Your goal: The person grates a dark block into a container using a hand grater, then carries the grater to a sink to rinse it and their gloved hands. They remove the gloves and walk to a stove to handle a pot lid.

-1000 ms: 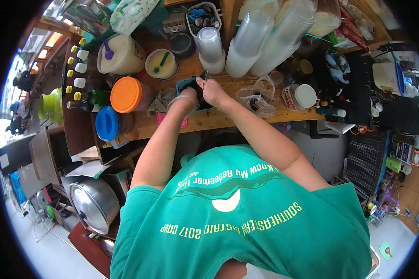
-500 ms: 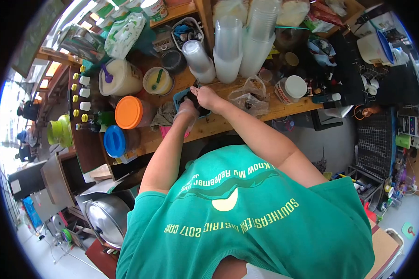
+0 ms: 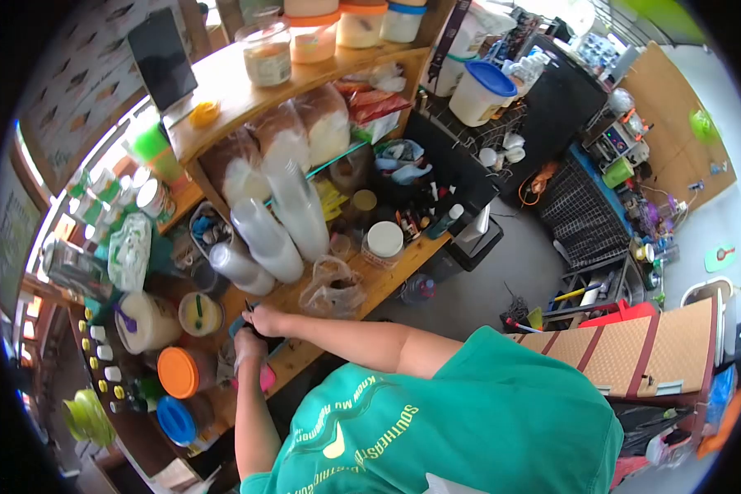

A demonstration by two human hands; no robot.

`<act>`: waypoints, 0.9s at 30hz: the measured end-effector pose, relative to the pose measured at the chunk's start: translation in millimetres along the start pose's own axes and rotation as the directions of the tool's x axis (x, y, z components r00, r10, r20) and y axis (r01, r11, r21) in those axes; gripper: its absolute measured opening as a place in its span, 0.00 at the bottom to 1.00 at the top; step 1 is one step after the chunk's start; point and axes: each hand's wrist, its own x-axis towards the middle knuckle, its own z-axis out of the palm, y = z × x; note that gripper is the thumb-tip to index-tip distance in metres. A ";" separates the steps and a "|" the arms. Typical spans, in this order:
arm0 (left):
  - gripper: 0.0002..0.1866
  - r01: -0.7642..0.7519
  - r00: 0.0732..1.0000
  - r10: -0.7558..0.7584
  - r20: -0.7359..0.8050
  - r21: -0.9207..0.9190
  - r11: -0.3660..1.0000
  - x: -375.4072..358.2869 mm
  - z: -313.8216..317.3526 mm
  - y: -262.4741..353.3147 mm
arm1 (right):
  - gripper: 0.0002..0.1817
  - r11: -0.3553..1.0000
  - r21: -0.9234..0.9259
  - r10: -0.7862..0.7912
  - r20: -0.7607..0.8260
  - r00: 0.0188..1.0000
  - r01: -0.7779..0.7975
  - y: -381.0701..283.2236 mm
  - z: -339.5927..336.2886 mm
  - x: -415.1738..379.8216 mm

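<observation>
My left hand, which seems to wear a thin clear glove, reaches down at a small blue container on the wooden counter; its fingers are hidden from view. Just above and to the right of it, my right hand is closed, its fingers curled around something I cannot make out. Both hands are close together over the container, whose contents look dark. A clear plastic bag lies right of my right hand. Something pink shows below my wrists at the counter's edge.
Orange-lidded and blue-lidded tubs stand left of my hands. A tub with a green spoon is behind them. Tall stacks of clear cups lean behind; a white-lidded jar stands right. A shelf rises above.
The head view has turned to the right and up, so the counter now appears lower and left, with the upper shelf showing. My hands stay together at the blue container.
</observation>
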 end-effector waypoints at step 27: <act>0.09 -0.128 0.961 -0.177 -0.211 -0.911 0.392 -30.5 15.6 -6.0 | 0.30 0.994 0.022 0.103 -0.011 0.995 -0.103 -7.2 0.7 -9.8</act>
